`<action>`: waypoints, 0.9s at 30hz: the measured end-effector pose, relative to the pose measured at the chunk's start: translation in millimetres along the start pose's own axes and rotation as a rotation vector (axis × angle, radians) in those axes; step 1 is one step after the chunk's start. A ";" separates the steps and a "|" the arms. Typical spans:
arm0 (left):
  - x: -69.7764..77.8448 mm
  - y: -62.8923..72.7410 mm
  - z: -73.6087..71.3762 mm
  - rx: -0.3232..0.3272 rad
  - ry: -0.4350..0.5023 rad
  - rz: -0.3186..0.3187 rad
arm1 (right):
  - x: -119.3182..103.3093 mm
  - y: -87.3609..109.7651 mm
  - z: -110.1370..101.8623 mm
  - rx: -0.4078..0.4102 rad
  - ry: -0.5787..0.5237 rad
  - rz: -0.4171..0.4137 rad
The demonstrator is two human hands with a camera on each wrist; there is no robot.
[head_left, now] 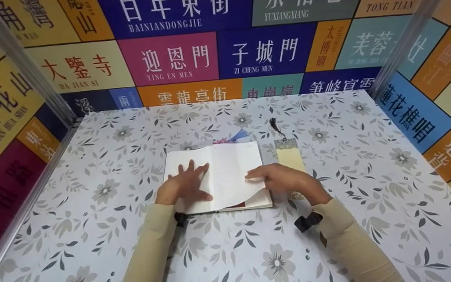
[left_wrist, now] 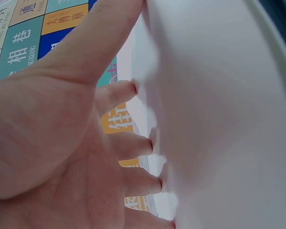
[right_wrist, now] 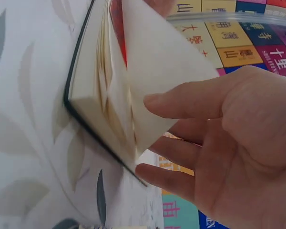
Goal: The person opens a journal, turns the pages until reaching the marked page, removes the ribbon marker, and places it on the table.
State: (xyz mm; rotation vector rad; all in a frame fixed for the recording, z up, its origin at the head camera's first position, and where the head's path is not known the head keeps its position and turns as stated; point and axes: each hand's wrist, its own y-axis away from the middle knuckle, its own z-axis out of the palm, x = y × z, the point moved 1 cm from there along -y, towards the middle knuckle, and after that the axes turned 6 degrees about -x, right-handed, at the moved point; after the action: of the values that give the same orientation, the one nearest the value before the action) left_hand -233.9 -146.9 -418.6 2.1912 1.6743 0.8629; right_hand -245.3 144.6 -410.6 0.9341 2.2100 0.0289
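An open notebook with blank cream pages lies on the table. My left hand rests on its left page with fingers spread; in the left wrist view the fingertips of the left hand touch the paper. My right hand pinches the right-hand page, whose lower corner is raised. In the right wrist view the thumb of the right hand lies on the lifted page, with fingers behind it. Something red shows between the pages, mostly hidden. A pink and blue tassel sticks out at the top.
Right of the notebook lies a yellowish bookmark with a dark tassel, partly covered by my right hand. The tabletop has a grey leaf and flower print. Panels with coloured lettering stand behind and at both sides.
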 end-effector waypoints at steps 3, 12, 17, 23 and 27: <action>-0.3 0.3 -0.4 0.001 -0.002 -0.003 | 8.1 -2.1 -3.3 0.058 -0.023 0.035; -2.7 -0.3 -2.2 0.002 0.007 0.005 | 27.2 -6.2 -9.1 0.234 -0.276 0.062; -3.7 -1.0 -2.0 0.005 0.015 0.004 | 29.5 -8.1 -10.5 0.307 -0.393 0.043; -2.7 -2.5 -0.2 -0.001 0.031 -0.008 | 27.4 -10.3 -10.1 0.375 -0.596 0.003; -1.7 -3.6 0.8 0.003 0.031 -0.014 | 24.1 -13.1 -7.1 0.397 -0.684 0.095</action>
State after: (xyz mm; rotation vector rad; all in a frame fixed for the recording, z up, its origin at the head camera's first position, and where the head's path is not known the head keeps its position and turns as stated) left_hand -236.5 -147.3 -421.7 2.1764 1.7047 0.8959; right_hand -269.3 151.9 -423.9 1.0602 1.5523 -0.6144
